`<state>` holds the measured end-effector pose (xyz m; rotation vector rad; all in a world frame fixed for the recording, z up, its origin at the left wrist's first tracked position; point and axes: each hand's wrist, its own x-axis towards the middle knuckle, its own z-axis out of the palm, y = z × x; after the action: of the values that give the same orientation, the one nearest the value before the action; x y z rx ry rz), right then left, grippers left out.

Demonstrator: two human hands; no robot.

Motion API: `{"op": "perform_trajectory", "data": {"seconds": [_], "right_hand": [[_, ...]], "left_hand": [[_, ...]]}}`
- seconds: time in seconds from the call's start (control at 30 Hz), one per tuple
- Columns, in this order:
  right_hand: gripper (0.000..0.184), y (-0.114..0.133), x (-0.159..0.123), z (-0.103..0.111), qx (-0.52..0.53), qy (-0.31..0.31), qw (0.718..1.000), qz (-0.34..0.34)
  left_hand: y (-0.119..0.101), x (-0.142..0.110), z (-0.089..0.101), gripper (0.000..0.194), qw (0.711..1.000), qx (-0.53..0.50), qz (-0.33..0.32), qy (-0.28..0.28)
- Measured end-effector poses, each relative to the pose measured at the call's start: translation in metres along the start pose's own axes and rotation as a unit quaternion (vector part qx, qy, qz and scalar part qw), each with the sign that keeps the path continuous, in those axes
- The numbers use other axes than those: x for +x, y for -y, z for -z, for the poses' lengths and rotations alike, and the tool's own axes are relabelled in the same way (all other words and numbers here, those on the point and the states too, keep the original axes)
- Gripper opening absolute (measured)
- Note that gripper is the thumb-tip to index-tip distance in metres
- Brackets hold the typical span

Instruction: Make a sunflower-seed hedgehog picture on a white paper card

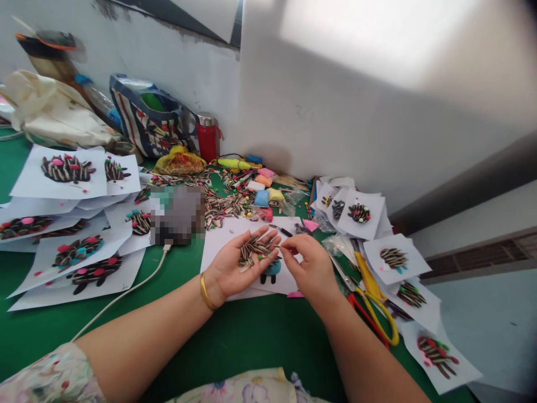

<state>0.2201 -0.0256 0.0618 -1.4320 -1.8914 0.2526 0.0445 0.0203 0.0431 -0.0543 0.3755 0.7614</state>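
My left hand (235,263) is turned palm up with its fingers extended, carrying a heap of striped sunflower seeds (254,249). A small green bead (260,257) lies among them. Close to its fingertips, my right hand (308,266) pinches a single sunflower seed (277,247) between thumb and forefinger. Beneath both hands lies a white sheet (218,238) bearing a blue clay shape (273,267) with dark seeds, partly covered by the left hand. A black pen (281,230) rests on the sheet just beyond the fingers.
Loose seeds (226,201) and clay packs (262,198) spread behind the sheet. Yellow-handled scissors (377,313) and a yellow cutter (367,274) lie at right. Seed-decorated papers (121,274) pile up left, more papers (388,246) right. A cable (142,284) crosses the green table (251,341). A red flask (207,140) stands behind.
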Motion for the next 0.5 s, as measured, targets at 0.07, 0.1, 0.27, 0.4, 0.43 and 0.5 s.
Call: {"op": "perform_trajectory", "data": {"seconds": [0.07, 0.1, 0.27, 0.4, 0.43, 0.5], "right_hand": [[0.011, -0.006, 0.002, 0.008, -0.031, 0.053, 0.998, -0.034], [0.011, -0.009, 0.003, 0.01, -0.053, 0.09, 0.993, -0.052], [0.015, -0.015, 0.002, 0.007, -0.136, 0.225, 0.962, -0.076], [0.017, -0.013, 0.001, -0.003, -0.17, 0.249, 0.951, -0.072], [0.017, -0.013, 0.002, -0.005, -0.18, 0.251, 0.948, -0.071], [0.016, -0.013, 0.002, -0.007, -0.196, 0.25, 0.946, -0.067]], "left_hand": [[-0.009, 0.003, 0.001, 0.033, 0.999, -0.006, -0.049, -0.002], [-0.013, 0.004, 0.002, 0.033, 0.998, -0.007, -0.064, -0.006], [-0.023, 0.006, 0.003, 0.031, 0.997, -0.012, -0.074, -0.032], [-0.02, 0.003, -0.003, 0.032, 0.998, -0.014, -0.056, -0.038], [-0.02, 0.002, -0.004, 0.032, 0.997, -0.014, -0.057, -0.041], [-0.02, 0.001, -0.006, 0.032, 0.997, -0.015, -0.059, -0.047]]}}
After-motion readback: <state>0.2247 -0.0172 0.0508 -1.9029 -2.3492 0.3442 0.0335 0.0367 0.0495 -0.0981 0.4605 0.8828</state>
